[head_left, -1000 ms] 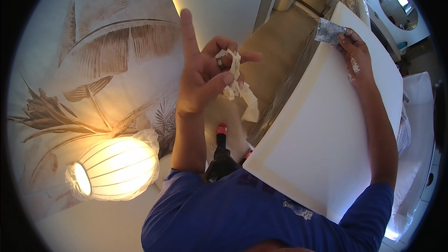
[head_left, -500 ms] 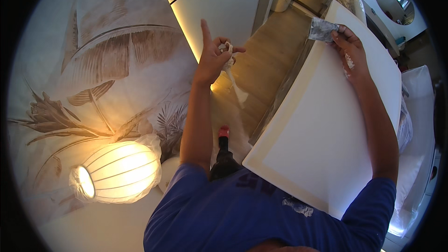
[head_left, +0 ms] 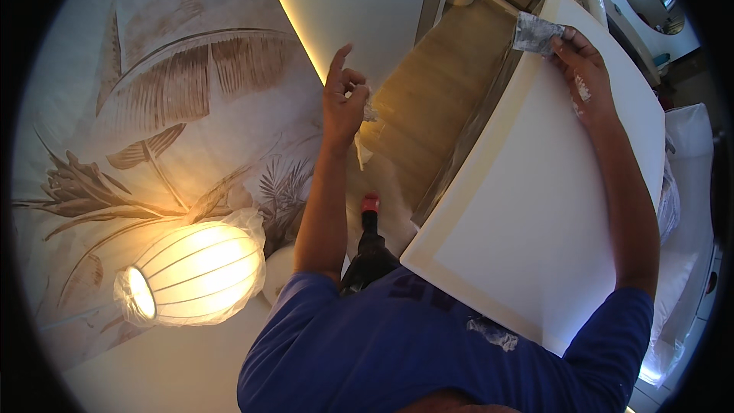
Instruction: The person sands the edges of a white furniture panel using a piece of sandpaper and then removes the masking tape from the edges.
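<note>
I watch the right hand pinch the right end of a grey flat piece by the white board's edge, long axis pointing leftward, the left hand well apart, curled on a crumpled strip, index raised.

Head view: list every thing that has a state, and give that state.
Left hand: partly curled, one finger raised
Pale strip: crumpled, dangling from left hand
Right hand: pinching, smeared white
Grey card: held by one end
Lamp: lit, plastic-wrapped
Shirt: smeared white
</note>
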Demonstrator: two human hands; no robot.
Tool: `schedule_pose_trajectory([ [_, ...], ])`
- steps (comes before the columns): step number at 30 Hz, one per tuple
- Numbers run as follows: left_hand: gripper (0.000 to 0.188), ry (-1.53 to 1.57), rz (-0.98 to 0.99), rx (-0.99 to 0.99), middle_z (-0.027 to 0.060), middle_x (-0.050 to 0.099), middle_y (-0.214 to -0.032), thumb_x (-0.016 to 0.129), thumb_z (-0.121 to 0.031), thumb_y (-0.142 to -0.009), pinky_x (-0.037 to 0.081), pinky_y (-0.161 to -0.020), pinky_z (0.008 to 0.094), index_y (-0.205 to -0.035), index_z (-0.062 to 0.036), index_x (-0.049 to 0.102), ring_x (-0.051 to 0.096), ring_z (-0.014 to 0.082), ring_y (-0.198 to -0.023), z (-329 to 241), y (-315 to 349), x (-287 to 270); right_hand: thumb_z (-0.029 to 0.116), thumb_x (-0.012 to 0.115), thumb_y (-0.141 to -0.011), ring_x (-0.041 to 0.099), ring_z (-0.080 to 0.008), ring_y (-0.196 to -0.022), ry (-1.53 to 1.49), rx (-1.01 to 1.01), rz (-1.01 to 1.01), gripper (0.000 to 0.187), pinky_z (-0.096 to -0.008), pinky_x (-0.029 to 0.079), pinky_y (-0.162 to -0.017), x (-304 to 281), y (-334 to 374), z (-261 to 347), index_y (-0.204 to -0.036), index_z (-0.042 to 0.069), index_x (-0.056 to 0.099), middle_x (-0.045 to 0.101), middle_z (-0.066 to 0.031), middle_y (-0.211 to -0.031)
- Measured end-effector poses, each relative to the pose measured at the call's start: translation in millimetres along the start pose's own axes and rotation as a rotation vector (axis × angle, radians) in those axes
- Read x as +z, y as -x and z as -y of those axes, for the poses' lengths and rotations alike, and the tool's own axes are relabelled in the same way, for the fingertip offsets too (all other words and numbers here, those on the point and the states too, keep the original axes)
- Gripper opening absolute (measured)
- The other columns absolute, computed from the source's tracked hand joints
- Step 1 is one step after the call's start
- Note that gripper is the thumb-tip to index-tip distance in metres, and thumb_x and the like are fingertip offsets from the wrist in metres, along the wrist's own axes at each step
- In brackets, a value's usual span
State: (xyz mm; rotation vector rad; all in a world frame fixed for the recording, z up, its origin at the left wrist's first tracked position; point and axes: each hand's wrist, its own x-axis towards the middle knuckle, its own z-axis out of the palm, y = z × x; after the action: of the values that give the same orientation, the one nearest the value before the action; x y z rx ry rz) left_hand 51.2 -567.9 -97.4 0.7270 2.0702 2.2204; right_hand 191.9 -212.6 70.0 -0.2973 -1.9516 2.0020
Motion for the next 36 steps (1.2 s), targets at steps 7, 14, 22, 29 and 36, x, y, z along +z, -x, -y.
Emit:
schedule_pose_trajectory([
  [7, 0.058, 0.132, -0.185, -0.208, 0.0014, 0.054, -0.082, 0.047, 0.01, -0.084, 0.046, -0.068, 0.0248, -0.141, -0.004, 0.044, 0.051, 0.0083, -0.074, 28.2, 10.5, -4.2, 0.009, 0.067, -0.098, 0.064, -0.0123, -0.092, -0.014, -0.003, 0.009, 0.011, -0.0283, 0.051, -0.086, -5.2, -0.2, -2.3, -0.108, 0.009, 0.063, 0.07, -0.0006, -0.1],
  [14, 0.052, 0.22, -0.321, -0.428, 0.0084, 0.059, -0.095, 0.05, 0.008, -0.086, 0.051, -0.071, 0.0287, -0.137, -0.0021, 0.045, 0.058, 0.0148, -0.081, 120.8, 27.4, -33.1, 0.009, 0.067, -0.098, 0.064, -0.0126, -0.093, -0.03, -0.009, 0.02, 0.01, -0.0287, 0.051, -0.087, -2.5, -3.0, -2.9, -0.106, 0.009, 0.062, 0.07, -0.0012, -0.101],
  [22, 0.057, 0.233, -0.255, -0.458, 0.0112, 0.069, -0.096, 0.065, 0.003, -0.093, 0.055, -0.079, 0.0302, -0.145, 0.0022, 0.042, 0.066, 0.0156, -0.085, 112.2, 62.7, -43.7, 0.009, 0.067, -0.098, 0.064, -0.0129, -0.095, 0.0, 0.0, -0.014, 0.011, -0.0294, 0.051, -0.088, 2.1, 0.3, 0.5, -0.108, 0.01, 0.062, 0.07, -0.002, -0.104],
  [29, 0.064, 0.177, -0.221, -0.364, 0.0128, 0.076, -0.098, 0.075, 0.001, -0.089, 0.055, -0.083, 0.0273, -0.146, 0.0035, 0.046, 0.07, 0.0135, -0.088, 39.0, 60.8, -43.1, 0.009, 0.066, -0.098, 0.064, -0.0128, -0.095, 0.011, 0.002, -0.026, 0.011, -0.0288, 0.051, -0.088, 2.3, -0.6, 1.3, -0.109, 0.009, 0.062, 0.07, -0.0024, -0.104],
  [36, 0.054, 0.184, -0.158, -0.241, 0.0136, 0.077, -0.098, 0.079, 0.002, -0.086, 0.057, -0.085, 0.0265, -0.135, 0.0041, 0.058, 0.072, 0.0125, -0.092, -46.3, 58.7, -32.4, 0.009, 0.066, -0.098, 0.065, -0.0133, -0.094, -0.002, 0.023, -0.044, 0.011, -0.0294, 0.053, -0.086, 0.8, 1.1, 0.1, -0.109, 0.009, 0.063, 0.07, -0.0032, -0.104],
])
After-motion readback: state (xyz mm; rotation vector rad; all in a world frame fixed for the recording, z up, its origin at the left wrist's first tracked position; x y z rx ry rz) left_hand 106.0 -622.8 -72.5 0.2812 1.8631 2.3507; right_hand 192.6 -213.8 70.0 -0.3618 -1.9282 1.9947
